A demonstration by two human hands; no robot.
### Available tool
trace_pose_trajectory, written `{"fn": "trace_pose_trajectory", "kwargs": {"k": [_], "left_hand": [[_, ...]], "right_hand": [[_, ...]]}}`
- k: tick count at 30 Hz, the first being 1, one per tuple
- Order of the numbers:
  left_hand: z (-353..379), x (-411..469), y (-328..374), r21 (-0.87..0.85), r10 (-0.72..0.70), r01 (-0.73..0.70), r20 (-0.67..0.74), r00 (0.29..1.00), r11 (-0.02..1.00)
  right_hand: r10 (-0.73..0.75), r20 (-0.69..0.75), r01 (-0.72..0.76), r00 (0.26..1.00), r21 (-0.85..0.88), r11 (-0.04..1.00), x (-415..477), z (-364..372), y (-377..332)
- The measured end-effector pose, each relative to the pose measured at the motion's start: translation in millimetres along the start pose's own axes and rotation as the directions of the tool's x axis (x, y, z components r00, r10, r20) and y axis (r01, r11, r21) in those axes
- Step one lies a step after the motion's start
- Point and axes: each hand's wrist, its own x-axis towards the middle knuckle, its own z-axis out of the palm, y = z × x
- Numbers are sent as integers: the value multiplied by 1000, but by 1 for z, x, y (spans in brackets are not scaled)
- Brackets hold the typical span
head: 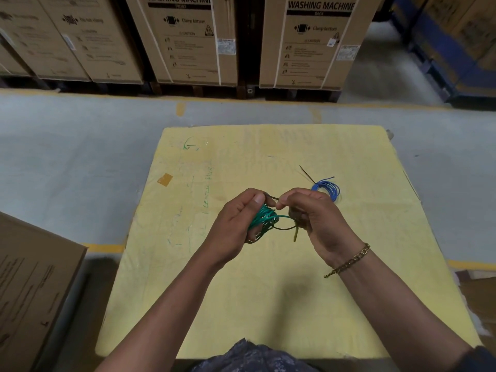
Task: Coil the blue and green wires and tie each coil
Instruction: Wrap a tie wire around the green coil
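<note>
– Yellow foam mat [268, 304] on a warehouse floor, with washing-machine cartons [193, 44] behind it. What do you fear from here?

– I fear for the green coil [264, 220]. Its turns look springy, and only the left hand [236, 224] keeps them together. If this grip relaxes while the thin tie [271, 197] is pulled, I think the loops can spring open. A too strong pull could also slip the tie out of the pinch, or close it beside the bundle and not around it.

– And how do the hands stand?

– I begin from the fingers. The left thumb and forefinger press together on one end of the tie, and the other left fingers curl around the green coil, over the middle of the mat. The right hand [314, 216] pinches the other end with its fingertips. I cannot tell if its lower fingers also hold the hanging wire end. Both wrists bend inward, the right one with a chain bracelet [349, 261], and the forearms come from the near edge.

– The blue one?

– The blue coil [326, 189] lies on the mat just beyond the right hand, and its black tie ends [306, 173] stick out. It looks finished to me.
</note>
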Motion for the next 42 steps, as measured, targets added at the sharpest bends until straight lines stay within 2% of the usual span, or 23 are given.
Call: {"fn": "trace_pose_trajectory", "kwargs": {"k": [6, 12, 19, 27, 31, 34, 38, 42], "left_hand": [[-1, -2, 4, 48, 44, -45, 15, 999, 998], [4, -7, 13, -90, 69, -75, -66, 995, 993], [5, -8, 10, -91, 84, -91, -78, 993, 992], [10, -11, 5, -95, 94, -106, -121, 988, 990], [12, -11, 3, -141, 80, -102, -158, 984, 985], [10, -11, 2, -107, 75, -85, -98, 992, 991], [6, -10, 0, -117, 40, -52, -107, 993, 992], [2, -6, -6, -276, -79, 28, -176, 981, 961]], "right_hand": [[-7, 18, 7, 1000, -24, 1000, -3, 1, -3], [-73, 59, 73, 996, 1, 997, -11, -2, -7], [36, 20, -36, 999, 0, 999, -12, 2, -13], [39, -9, -39, 999, -18, 999, -17, 10, -15], [67, -16, -67, 998, -6, 998, -18, 11, -13], [67, -6, -68, 998, -20, 998, -18, 11, -12], [40, 72, -32, 997, -115, 993, -19, 4, -17], [60, 108, -37, 992, -207, 978, -17, -13, -18]]}}
